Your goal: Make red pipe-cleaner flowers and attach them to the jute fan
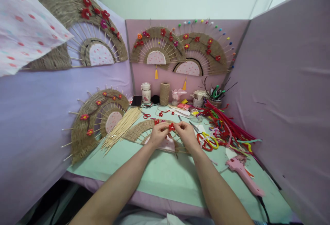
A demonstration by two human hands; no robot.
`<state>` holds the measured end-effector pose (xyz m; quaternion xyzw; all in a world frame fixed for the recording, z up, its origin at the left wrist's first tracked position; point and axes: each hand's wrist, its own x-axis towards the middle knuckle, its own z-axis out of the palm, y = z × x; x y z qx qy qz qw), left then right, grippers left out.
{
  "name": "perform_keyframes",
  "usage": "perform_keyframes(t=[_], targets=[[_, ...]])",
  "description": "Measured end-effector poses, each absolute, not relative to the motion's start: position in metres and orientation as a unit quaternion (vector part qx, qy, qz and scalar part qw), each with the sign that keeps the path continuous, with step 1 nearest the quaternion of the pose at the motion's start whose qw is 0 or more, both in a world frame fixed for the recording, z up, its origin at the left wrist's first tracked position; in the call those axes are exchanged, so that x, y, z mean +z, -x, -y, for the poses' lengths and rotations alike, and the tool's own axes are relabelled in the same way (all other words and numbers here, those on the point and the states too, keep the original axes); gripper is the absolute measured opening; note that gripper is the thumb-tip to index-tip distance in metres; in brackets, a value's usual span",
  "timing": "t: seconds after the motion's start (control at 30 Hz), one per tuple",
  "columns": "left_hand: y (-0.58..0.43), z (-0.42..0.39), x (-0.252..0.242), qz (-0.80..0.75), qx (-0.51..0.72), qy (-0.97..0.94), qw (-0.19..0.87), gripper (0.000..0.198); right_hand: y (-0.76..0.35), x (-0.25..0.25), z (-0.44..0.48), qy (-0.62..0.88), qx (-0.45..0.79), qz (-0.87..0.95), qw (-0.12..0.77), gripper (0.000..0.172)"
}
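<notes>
Between my two hands is a small red pipe-cleaner flower (171,126), held over a twine-woven fan (140,130) that lies on the table. My left hand (160,134) pinches the flower from its left side. From the right, the fingers of my right hand (185,134) close on the same flower. The fan has thin stick ribs and a pale dotted half-circle (165,143) at its base, partly covered by my hands. Another red flower (156,122) sits on the fan's upper edge. Loose red flowers (161,114) lie just behind it.
Bamboo sticks (121,127) are heaped left of the fan, near small red scissors (146,115). On the right lie larger scissors (210,141), a pile of pipe cleaners (229,125) and a corded pink glue gun (244,175). A twine roll (164,93) and jar (146,92) stand behind.
</notes>
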<state>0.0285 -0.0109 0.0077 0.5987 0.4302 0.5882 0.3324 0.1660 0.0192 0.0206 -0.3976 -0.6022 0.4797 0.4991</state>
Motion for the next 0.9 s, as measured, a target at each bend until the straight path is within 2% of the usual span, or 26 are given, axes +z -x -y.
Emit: perform_keyframes(t=[0.2,0.3,0.53,0.9], targets=[[-0.0286,0.0109,0.0090,-0.445,0.573,-0.600,0.337,0.018,-0.1636,0.0204,-0.0200,0.331,0.645,0.503,0.470,0.031],[-0.0286,0.0110,0.0102,-0.448,0.572,-0.600,0.336,0.018,-0.1629,0.0187,-0.0213,0.303,0.684,0.476,0.462,0.030],[-0.0257,0.0071,0.0091,-0.459,0.592,-0.573,0.332,0.018,-0.1659,0.0199,-0.0248,0.323,0.647,0.483,0.494,0.032],[-0.0247,0.0056,0.0073,-0.453,0.594,-0.579,0.328,0.019,-0.1700,0.0147,-0.0258,0.316,0.616,0.544,0.474,0.034]])
